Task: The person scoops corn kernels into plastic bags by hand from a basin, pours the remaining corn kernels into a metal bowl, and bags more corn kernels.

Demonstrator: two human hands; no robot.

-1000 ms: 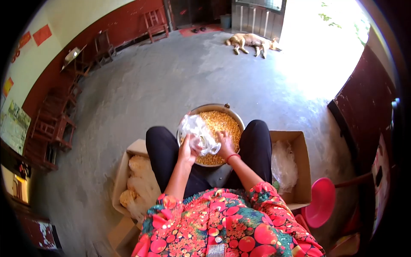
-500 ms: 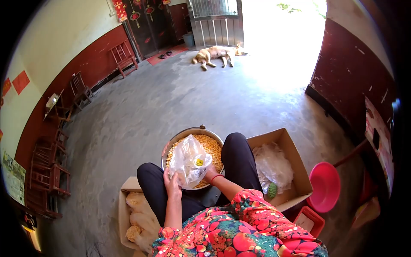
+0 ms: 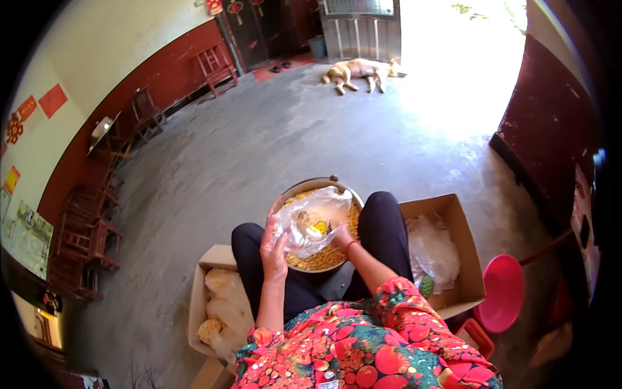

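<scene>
A clear plastic bag is stretched between my two hands, above a round metal pot of yellow corn kernels. My left hand has its fingers closed on the bag's left edge. At the bag's right side, my right hand, with a red band at the wrist, grips the plastic; its fingertips are partly hidden. A small bright yellow patch shows at the bag near the right fingers; I cannot tell what it is. The pot stands between my knees.
On the left, a cardboard box holds filled bags. Another box on the right contains crumpled plastic bags and a green lumpy object. Beside it is a pink basin. A dog lies near the doorway.
The bag has been spread wider and lies lower over the pot. My right hand has moved up along its right side. The whole view has shifted slightly.
</scene>
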